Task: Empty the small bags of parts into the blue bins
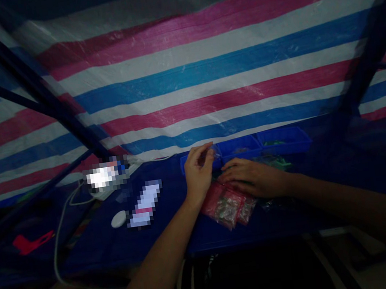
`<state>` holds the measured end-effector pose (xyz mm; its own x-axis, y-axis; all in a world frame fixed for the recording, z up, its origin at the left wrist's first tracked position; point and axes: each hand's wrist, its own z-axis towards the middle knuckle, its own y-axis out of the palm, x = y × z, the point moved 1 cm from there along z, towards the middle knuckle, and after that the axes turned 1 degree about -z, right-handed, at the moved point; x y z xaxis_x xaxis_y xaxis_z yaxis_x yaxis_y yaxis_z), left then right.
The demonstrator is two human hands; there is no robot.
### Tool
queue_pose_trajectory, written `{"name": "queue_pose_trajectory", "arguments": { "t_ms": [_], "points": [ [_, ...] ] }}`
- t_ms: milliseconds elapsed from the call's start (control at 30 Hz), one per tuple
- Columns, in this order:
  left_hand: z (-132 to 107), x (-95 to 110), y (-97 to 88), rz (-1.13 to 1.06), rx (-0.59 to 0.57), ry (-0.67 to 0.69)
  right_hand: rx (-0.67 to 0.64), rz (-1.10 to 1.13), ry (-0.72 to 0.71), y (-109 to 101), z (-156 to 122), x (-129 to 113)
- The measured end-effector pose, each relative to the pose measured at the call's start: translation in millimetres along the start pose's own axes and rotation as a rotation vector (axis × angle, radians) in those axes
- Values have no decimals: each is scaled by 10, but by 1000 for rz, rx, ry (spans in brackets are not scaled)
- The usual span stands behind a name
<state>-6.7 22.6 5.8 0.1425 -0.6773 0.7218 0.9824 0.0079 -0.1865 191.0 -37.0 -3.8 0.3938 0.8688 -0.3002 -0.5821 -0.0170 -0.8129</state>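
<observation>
My left hand (198, 167) is raised over the leftmost blue bin (184, 165), its fingers bent and thumb close to the index finger. Something small and see-through shows at its fingertips, too dim to name. My right hand (246, 176) lies palm down, fingers stretched out, over the top of the red-tinted plastic bags (225, 207). Small greyish contents show through these bags, though I cannot tell what they are. Just beyond my right hand is a middle blue bin (238, 148) with a few small pieces in it.
A right blue bin (286, 140) holds green pieces; clear bags with green items (282, 163) lie before it. Leftward on the blue table (176, 228) are a blurred-out phone (146, 203), a white round object (119, 219) and a white cable (58, 244). Striped sheeting (205, 80) hangs behind.
</observation>
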Motion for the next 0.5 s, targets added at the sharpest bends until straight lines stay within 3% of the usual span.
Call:
{"name": "queue_pose_trajectory", "arguments": {
  "t_ms": [233, 500],
  "points": [
    [-28, -112, 64, -99, -24, -96, -112, 3, 14, 132, 42, 9],
    [-30, -25, 69, -5, -71, -27, -88, -59, 66, 114, 75, -27]
  ]
}}
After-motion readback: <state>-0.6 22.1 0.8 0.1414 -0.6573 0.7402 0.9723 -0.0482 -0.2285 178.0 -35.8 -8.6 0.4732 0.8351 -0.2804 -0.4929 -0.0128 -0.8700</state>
